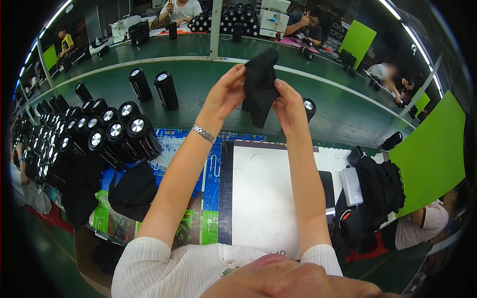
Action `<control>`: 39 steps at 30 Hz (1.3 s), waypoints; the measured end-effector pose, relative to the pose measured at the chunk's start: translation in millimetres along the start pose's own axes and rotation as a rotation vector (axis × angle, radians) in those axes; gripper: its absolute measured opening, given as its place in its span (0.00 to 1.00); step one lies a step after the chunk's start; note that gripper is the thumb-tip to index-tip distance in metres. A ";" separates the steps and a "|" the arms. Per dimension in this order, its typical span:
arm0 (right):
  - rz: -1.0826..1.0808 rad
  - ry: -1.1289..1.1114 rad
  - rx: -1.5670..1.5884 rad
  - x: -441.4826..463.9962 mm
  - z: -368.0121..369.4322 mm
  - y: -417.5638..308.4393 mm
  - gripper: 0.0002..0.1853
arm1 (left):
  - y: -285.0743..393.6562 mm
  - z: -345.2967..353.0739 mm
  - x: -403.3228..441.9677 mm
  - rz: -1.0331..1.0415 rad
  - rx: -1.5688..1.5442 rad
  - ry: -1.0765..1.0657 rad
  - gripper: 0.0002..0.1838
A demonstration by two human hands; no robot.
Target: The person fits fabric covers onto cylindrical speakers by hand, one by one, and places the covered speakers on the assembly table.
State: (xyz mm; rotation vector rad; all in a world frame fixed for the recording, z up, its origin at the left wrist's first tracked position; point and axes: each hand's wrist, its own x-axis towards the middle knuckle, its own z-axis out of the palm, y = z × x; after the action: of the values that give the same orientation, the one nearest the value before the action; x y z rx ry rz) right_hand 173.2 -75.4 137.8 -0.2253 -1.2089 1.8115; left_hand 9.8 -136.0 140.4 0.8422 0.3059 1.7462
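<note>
A piece of limp black cloth (261, 92) hangs upright and creased between my hands, above the green bench. My left hand (226, 93) pinches its left edge with thumb and fingers. On the other side, my right hand (289, 106) grips the right edge, its fingers partly hidden by the cloth. Just beyond my right hand stands a black cylindrical speaker (309, 108), partly covered by the hand. Two more cylindrical speakers, one of them a black speaker (166, 91) with a silver disc on top, stand to the left of my left hand.
Many black speakers (116, 130) crowd the left side. A black cloth bag (133, 189) lies in front of them. A white board (261, 193) covers the middle; to its right are a silver box-shaped device (352, 186) and piled black fabric (380, 186). Co-workers sit across the bench.
</note>
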 end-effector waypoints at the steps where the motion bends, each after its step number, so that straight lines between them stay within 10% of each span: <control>1: 0.091 -0.072 0.099 0.0 -1.8 -0.6 0.16 | 0.3 -4.1 -0.7 -0.031 -0.029 -0.011 0.09; 7: 0.170 -0.118 0.274 15.6 -42.0 3.3 0.17 | -9.9 -42.8 6.3 -0.341 0.351 -0.104 0.12; 10: -0.036 -0.003 -0.224 28.4 -65.3 28.9 0.15 | -17.9 -58.1 18.8 -0.442 0.745 -0.122 0.09; 14: -0.851 0.364 -1.122 42.9 -53.0 37.1 0.12 | -43.0 -67.5 58.0 0.063 1.040 0.176 0.08; 17: -0.856 0.578 -1.131 84.0 -73.5 55.4 0.10 | -77.9 -80.1 88.7 0.455 1.256 0.448 0.06; 18: -0.852 0.629 -1.147 100.1 -86.4 66.2 0.10 | -87.3 -88.8 96.9 0.308 1.095 0.460 0.06; 24: 0.098 0.429 -0.621 114.2 -109.5 46.7 0.07 | -80.5 -102.6 90.1 -0.076 0.669 0.411 0.12; 28: 0.248 0.421 -0.284 82.3 -87.2 48.8 0.07 | -57.3 -96.0 61.6 -0.237 0.675 0.411 0.09; 39: 0.438 0.257 -1.026 57.0 -131.9 47.9 0.12 | -77.4 -75.7 45.6 -0.587 0.764 0.415 0.13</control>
State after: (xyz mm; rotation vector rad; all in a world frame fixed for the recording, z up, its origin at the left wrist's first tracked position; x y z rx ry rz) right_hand 190.2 47.5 51.0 -1.3370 -1.8933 1.2638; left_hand 9.6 -51.8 58.5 0.7837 1.4118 1.2108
